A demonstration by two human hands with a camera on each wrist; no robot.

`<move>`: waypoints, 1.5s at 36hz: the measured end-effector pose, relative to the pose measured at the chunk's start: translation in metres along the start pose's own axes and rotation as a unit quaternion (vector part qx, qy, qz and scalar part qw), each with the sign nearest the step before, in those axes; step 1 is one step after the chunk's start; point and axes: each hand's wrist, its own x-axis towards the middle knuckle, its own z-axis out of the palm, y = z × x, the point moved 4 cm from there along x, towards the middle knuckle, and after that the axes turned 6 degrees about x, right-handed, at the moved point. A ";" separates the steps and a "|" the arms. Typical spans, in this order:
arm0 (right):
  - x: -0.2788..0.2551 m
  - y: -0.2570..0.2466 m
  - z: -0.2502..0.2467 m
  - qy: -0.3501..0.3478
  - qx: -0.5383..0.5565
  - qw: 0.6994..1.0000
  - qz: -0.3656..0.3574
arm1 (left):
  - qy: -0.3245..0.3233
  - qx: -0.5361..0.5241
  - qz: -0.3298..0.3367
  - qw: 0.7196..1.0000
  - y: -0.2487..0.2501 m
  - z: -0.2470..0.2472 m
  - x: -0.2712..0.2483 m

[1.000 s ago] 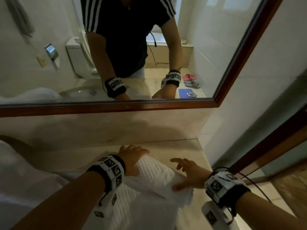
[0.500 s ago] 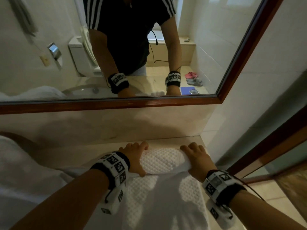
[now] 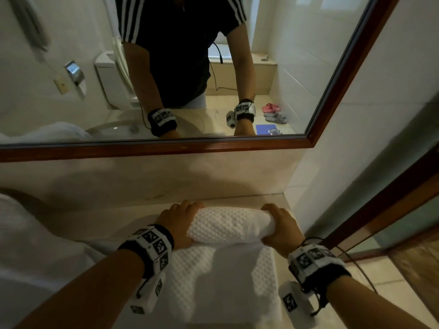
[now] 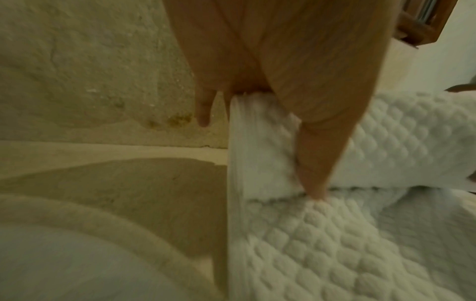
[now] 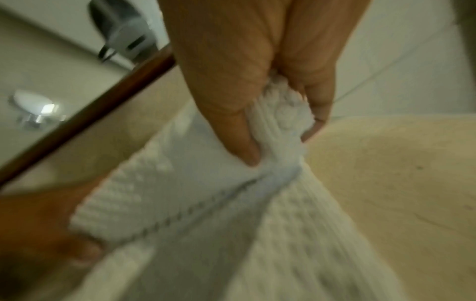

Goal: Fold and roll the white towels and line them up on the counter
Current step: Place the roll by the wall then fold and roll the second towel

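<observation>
White waffle towel (image 3: 228,236) lies half rolled; left hand (image 3: 178,224) and right hand (image 3: 280,230) clasp its ends, keeping the roll even

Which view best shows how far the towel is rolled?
The head view: the whole towel shows, rolled at the far end between the left hand and right hand, the near part flat. The left wrist view shows only the roll's left end; the right wrist view is blurred.
</observation>
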 end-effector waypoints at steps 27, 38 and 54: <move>-0.021 -0.005 0.024 -0.041 -0.056 0.995 -0.075 | -0.087 0.020 0.041 0.995 -0.005 -0.001 -0.012; -0.026 0.000 0.000 -0.098 0.071 0.993 -0.014 | 0.135 0.138 0.064 0.979 0.008 0.010 -0.040; -0.061 0.000 0.044 -0.143 -0.118 0.983 0.005 | -0.170 -0.100 0.013 0.980 -0.005 0.031 -0.067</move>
